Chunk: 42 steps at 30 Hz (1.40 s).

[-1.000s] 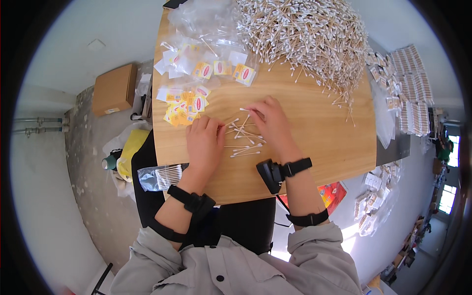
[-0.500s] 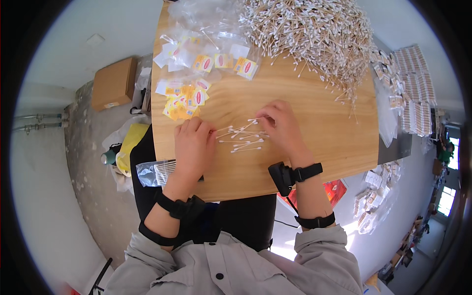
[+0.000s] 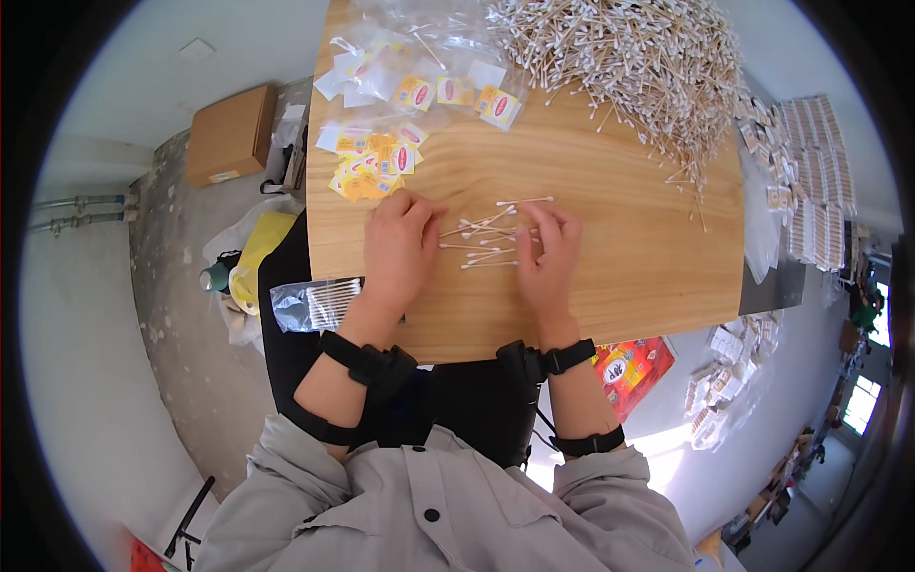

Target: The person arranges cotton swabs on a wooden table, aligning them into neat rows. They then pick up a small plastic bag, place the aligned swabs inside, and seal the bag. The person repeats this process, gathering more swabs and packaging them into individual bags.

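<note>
A small loose group of cotton swabs (image 3: 488, 229) lies crisscrossed on the wooden table (image 3: 629, 257) between my hands. On their left, my left hand (image 3: 398, 246) rests with bent fingers drawn together; whatever may be in its fingertips is hidden. My right hand (image 3: 551, 262) is at the right ends, thumb and forefinger apart beside the tips. One swab (image 3: 525, 201) lies apart just above the group. By my left wrist, a clear bag (image 3: 294, 307) with a row of swabs sits at the table's near edge.
A big heap of cotton swabs (image 3: 629, 57) covers the far right of the table. Yellow-and-white cards (image 3: 376, 167) and clear plastic bags (image 3: 419, 48) lie at the far left. Bundled packs (image 3: 815, 181) stand beyond the right edge. A cardboard box (image 3: 229, 135) is on the floor at left.
My view has shifted a little. My right hand has come down from the upper right to the swabs' right ends. The swab it pinched now lies above the group.
</note>
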Tool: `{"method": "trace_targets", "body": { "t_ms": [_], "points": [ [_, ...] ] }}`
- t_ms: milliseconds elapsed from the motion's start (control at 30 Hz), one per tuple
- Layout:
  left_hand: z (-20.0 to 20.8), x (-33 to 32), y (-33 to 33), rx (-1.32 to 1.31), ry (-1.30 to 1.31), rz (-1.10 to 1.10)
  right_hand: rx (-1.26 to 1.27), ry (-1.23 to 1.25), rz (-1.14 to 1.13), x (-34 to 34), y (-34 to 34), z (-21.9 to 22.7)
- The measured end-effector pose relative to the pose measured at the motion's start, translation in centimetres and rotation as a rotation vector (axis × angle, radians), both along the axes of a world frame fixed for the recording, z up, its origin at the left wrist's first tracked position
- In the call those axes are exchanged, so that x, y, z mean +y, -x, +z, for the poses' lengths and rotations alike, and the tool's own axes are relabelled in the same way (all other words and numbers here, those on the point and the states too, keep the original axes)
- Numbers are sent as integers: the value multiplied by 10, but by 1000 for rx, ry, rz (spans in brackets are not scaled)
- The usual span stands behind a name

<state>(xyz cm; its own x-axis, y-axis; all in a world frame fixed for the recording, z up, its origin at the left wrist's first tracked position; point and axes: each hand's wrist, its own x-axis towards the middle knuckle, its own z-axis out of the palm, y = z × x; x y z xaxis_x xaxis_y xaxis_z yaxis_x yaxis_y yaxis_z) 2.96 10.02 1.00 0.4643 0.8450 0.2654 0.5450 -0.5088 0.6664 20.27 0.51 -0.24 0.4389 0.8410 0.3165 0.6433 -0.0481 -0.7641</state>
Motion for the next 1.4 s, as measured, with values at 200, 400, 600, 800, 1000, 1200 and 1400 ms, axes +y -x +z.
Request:
{"method": "trace_targets", "body": {
  "t_ms": [200, 400, 600, 800, 1000, 1200, 1400],
  "points": [
    [-3, 2, -6, 107, -53, -84, 87, -57, -80, -3, 12, -5],
    [-6, -3, 0, 315, -167, 65, 127, -38, -118, -1, 12, -12],
    [24, -19, 49, 57, 171, -62, 549, -142, -188, -8, 3, -15],
    [64, -92, 93, 347, 313, -737, 801, -136, -205, -11, -26, -7],
    [75, -103, 78, 423, 456, -520, 145, 162, 13, -9, -47, 6],
    [57, -76, 29, 270, 136, -239, 71, 209, 155, -8, -39, 9],
    [16, -66, -9, 316, 30, -129, 119, 207, 163, -13, -33, 9]
  ]
}}
